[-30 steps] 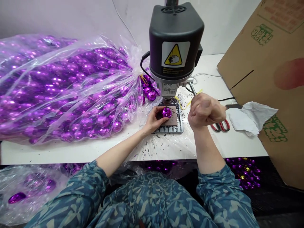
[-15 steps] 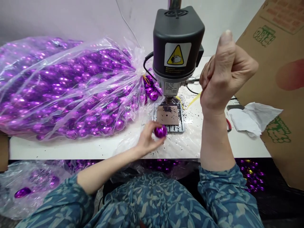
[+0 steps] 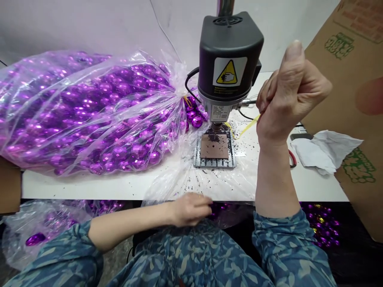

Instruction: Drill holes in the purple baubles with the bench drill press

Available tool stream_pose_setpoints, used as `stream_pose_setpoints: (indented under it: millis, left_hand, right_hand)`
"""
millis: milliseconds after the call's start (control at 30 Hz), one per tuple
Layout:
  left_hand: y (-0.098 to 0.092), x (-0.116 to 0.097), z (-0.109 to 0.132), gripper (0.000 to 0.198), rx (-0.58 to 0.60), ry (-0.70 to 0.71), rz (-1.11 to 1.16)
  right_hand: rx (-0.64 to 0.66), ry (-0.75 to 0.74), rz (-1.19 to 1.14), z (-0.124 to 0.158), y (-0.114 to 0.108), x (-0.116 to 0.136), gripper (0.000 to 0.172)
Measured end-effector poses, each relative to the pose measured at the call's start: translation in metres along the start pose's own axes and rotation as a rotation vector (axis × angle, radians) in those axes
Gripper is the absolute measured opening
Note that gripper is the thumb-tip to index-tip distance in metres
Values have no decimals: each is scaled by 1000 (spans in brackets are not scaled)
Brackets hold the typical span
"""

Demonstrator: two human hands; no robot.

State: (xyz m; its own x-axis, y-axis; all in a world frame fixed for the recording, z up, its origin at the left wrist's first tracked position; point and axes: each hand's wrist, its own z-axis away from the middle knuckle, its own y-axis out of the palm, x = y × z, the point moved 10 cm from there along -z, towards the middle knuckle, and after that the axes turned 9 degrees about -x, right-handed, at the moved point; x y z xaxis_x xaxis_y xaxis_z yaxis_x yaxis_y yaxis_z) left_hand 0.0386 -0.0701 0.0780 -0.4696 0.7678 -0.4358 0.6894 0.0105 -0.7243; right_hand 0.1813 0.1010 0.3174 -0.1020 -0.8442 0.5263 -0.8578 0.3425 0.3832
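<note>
My right hand point(image 3: 289, 93) is raised beside the small bench drill press point(image 3: 229, 59), closed in a fist round its feed lever point(image 3: 249, 102), thumb up. The drill's table point(image 3: 214, 150), with a brown pad on it, is bare and strewn with dark shavings. My left hand point(image 3: 191, 208) is low at the table's front edge, over my lap, fingers curled together. What they hold is hidden. It is just beside purple faceted balls point(image 3: 221, 208) lying in clear plastic under the table.
A big clear bag of purple balls point(image 3: 86, 111) fills the table's left half. A cardboard box point(image 3: 353, 99) stands at right, with white paper point(image 3: 323, 149) and red-handled scissors point(image 3: 291, 157) beside it. More purple balls lie below at left point(image 3: 36, 238) and right point(image 3: 321, 223).
My left hand took the purple ball off the drill table and carried it down below the table edge. My right hand rose with the lever, and the drill head lifted.
</note>
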Motion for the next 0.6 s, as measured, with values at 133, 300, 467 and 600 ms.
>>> stream_pose_setpoints:
  millis: [133, 300, 467, 600]
  left_hand:
    - [-68, 97, -84, 36, -313, -149, -151]
    - [-71, 226, -156, 51, -61, -410, -375]
    - [-78, 239, -152, 40, -137, -512, -207]
    - [-97, 229, -106, 37, -486, -798, 344]
  right_hand:
    - [2, -13, -49, 0, 0, 1, 66]
    - [-8, 9, -58, 0, -2, -2, 67]
    - [-4, 11, -57, 1, -3, 1, 68]
    - [-3, 7, -47, 2, -2, 2, 68]
